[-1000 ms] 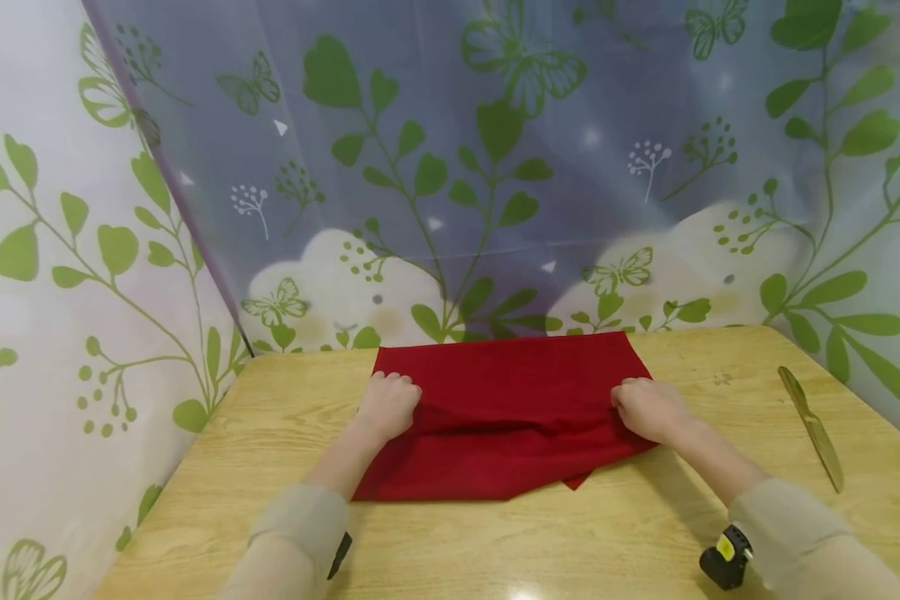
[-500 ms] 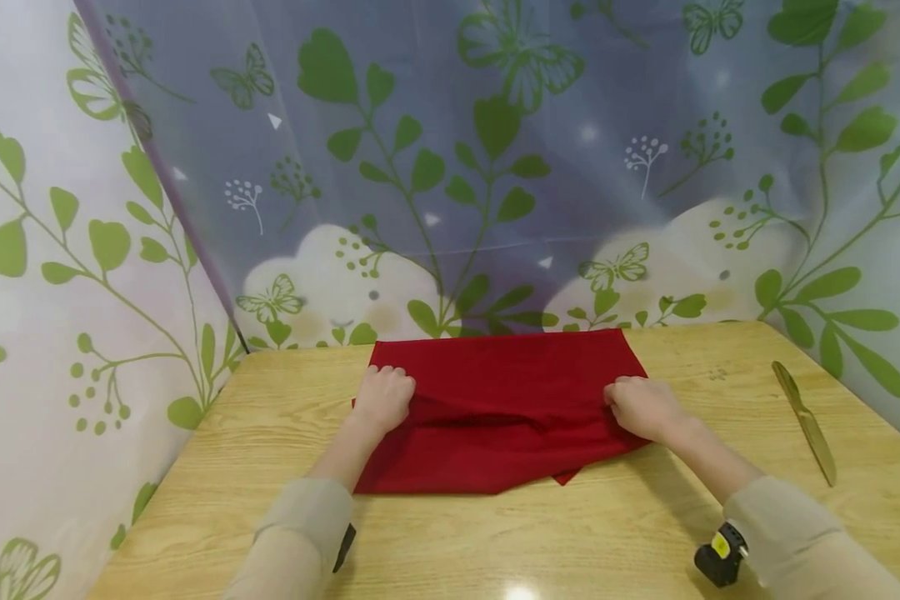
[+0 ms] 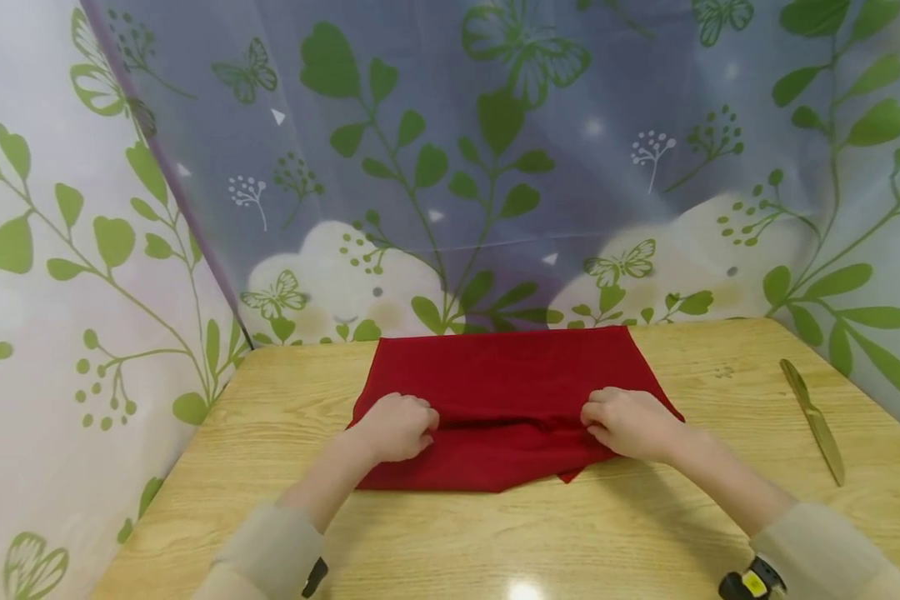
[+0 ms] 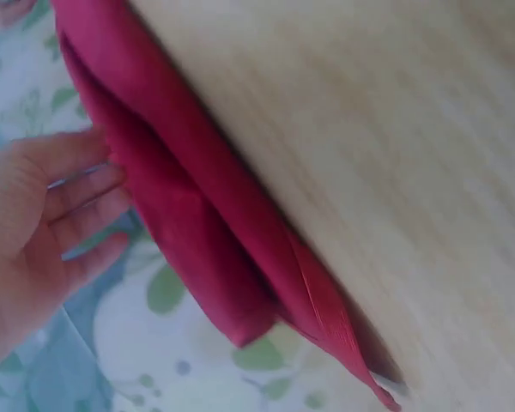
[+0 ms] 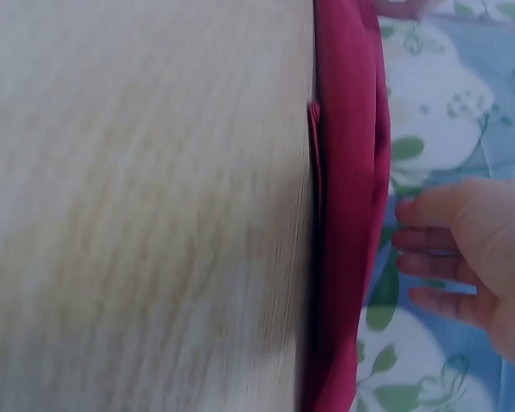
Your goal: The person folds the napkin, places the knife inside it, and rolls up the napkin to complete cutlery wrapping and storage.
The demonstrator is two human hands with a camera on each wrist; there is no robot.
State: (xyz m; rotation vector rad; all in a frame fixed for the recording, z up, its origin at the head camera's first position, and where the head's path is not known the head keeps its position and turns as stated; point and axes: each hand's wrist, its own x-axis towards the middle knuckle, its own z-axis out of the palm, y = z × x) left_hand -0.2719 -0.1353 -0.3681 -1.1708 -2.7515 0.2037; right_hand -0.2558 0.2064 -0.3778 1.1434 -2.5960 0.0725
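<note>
A red cloth (image 3: 502, 362), partly folded over, lies on the wooden table, with a raised crease running across its middle. My left hand (image 3: 396, 427) is over its left part; in the left wrist view that hand (image 4: 26, 227) has extended fingers, their tips right at the edge of the cloth (image 4: 189, 206). Over the right part is my right hand (image 3: 633, 423). In the right wrist view its fingers (image 5: 433, 240) are loosely bent and stand a little apart from the cloth (image 5: 352, 172), with nothing held. A small corner pokes out below the front edge.
A gold-coloured knife (image 3: 816, 421) lies at the right side of the wooden table (image 3: 435, 542). Behind the table hangs a curtain (image 3: 450, 208) with leaves and butterflies, and another patterned sheet (image 3: 52, 308) rises at the left. Dark wrist cameras (image 3: 750, 583) sit below the sleeves.
Both hands have let go of the cloth's sides and moved inward, toward each other. The side edges they gripped now lie loose and spread. The knife stays where it was.
</note>
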